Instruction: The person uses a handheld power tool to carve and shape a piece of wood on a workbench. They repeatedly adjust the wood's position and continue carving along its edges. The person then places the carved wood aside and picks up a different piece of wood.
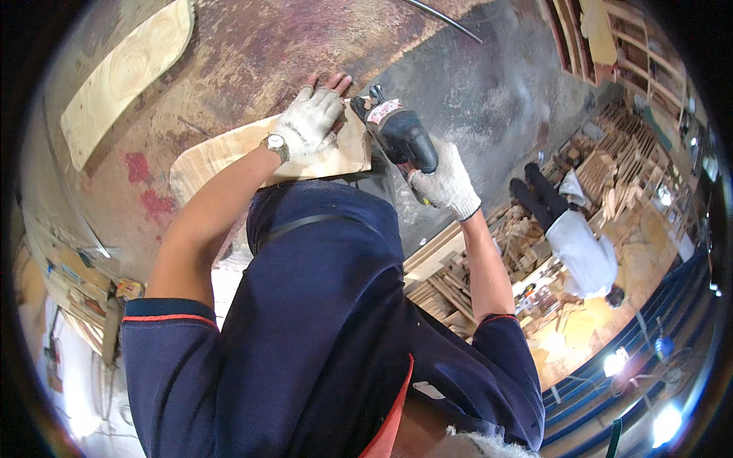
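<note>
My left hand (309,122) wears a white knit glove with bare fingertips and lies flat on a pale plywood board (221,156), fingers stretched toward its far edge. In my right hand (450,183), also gloved, is the handle of a black jigsaw (405,137). The jigsaw's front end stands at the board's right end, close to the edge. Its blade is hidden from this view. The board rests on a worn, stained worktable (252,53), its near edge close to my body.
A second curved plywood piece (126,84) lies at the far left of the table. A dark rod (443,19) is at the far side. On the right, another person (580,252) is among piles of wood strips (626,168). Wooden frames (645,46) stand at the far right.
</note>
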A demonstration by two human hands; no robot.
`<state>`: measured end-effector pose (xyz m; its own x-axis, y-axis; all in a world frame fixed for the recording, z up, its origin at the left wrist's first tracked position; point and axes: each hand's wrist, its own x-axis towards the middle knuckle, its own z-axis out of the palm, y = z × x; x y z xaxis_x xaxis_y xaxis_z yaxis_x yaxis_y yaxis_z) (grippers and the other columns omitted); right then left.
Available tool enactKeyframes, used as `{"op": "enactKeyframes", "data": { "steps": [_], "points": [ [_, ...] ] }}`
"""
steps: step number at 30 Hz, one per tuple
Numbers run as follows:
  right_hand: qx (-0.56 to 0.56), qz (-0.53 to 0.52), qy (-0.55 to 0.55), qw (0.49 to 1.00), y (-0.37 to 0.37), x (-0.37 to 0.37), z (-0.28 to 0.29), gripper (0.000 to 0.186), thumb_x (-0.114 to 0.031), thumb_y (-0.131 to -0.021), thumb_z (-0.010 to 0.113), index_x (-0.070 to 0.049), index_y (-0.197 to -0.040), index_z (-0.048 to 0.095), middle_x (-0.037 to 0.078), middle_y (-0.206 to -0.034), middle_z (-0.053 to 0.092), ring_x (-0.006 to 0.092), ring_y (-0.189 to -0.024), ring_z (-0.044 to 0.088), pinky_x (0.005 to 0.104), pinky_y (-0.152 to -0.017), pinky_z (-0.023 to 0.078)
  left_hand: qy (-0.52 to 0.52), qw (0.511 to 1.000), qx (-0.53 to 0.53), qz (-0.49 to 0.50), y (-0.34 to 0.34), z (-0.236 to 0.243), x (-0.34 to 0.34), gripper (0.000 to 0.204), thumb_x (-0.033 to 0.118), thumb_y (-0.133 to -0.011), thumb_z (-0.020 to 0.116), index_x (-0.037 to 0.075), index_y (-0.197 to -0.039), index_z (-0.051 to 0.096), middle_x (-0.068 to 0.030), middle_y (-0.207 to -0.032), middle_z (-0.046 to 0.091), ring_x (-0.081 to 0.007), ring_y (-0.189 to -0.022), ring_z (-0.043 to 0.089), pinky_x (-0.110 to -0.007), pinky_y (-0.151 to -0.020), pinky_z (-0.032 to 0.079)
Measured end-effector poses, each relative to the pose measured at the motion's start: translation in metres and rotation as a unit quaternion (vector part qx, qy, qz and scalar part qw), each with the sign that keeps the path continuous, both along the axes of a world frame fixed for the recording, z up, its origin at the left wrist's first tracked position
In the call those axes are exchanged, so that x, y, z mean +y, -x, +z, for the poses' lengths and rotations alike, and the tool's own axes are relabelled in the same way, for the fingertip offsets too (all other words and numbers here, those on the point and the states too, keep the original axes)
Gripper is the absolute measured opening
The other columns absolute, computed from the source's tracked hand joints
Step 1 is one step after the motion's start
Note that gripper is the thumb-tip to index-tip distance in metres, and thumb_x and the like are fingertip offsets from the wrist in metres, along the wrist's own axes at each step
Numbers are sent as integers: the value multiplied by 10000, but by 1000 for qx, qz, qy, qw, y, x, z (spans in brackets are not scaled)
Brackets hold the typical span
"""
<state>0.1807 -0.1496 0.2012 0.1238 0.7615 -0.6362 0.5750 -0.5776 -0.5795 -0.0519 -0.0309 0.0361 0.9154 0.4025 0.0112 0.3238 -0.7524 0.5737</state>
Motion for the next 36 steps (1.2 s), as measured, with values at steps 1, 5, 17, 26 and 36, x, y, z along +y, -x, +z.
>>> {"op": "enactKeyframes", "data": {
  "steps": [1, 5, 17, 26, 36],
  "points": [
    [-7, 12, 6, 1000, -1, 2, 0, 292, -135, -693, 701, 18, -939, 664, 249, -796, 685, 441, -777, 689, 431, -720, 546, 5, 1000, -5, 7, 0, 0, -1, 346, 228, -913, 616, -25, -1147, 583, -206, -1604, 375, -341, -1498, 348, -569, -1238, 209],
    [4, 44, 58, 997, -11, 14, 7, 280, -142, -694, 701, 17, -919, 655, 243, -789, 681, 433, -777, 690, 433, -721, 547, 1, 1000, -14, 22, 1, 0, -4, 313, 224, -903, 620, -11, -1106, 585, -195, -1595, 395, -331, -1484, 370, -540, -1250, 209],
    [3, 170, -2, 985, -35, 15, -9, 306, -167, -712, 745, -30, -973, 663, 186, -793, 705, 375, -748, 702, 427, -725, 554, 15, 999, -20, 44, 2, -5, -14, 238, 173, -864, 643, 15, -1019, 556, -190, -1548, 450, -310, -1443, 424, -527, -1259, 214],
    [37, 245, 9, 969, -46, 48, 4, 285, -147, -715, 739, -6, -952, 669, 217, -823, 711, 377, -799, 720, 414, -736, 558, -21, 998, -19, 61, 2, -13, -20, 285, 184, -875, 656, 7, -1069, 544, -172, -1570, 420, -300, -1488, 369, -513, -1272, 200],
    [-21, 365, 24, 930, -72, 60, -18, 471, -266, -700, 737, -20, -1093, 652, 254, -968, 671, 450, -1009, 627, 490, -892, 508, -41, 995, -35, 87, 2, -15, -24, 365, 193, -833, 713, 30, -1127, 573, -159, -1620, 364, -290, -1512, 334, -484, -1269, 233]
  ]
}}
